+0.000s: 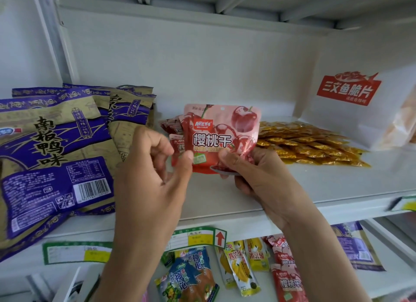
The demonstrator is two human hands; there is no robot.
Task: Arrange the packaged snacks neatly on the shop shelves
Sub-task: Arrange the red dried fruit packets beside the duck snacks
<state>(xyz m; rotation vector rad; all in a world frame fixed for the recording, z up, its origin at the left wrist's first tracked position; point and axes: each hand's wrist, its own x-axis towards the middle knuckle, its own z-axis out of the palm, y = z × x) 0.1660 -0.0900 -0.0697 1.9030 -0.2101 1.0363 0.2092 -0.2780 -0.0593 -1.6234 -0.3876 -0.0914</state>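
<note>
Both hands are pinching a cherry pouch (221,137) upright above the shelf (292,184): left hand (157,166) gripping its left edge, right hand (254,173) its bottom right.

The light is bright, soft and even, with a cool white cast over the shelf (292,189) and its back panel. Shadows are faint: a pale grey one lies under the hands and beneath the shelf above. Glare shows on the glossy red cherry pouch (221,135), mainly along its right side, and glints scatter over the pile of gold sachets (304,144). The wide lens bends straight lines, so the shelf edge curves and the purple bags (51,153) at the left swell outward. The price tag (403,202) at the right edge is smeared, and the frame's corners look soft.
</note>
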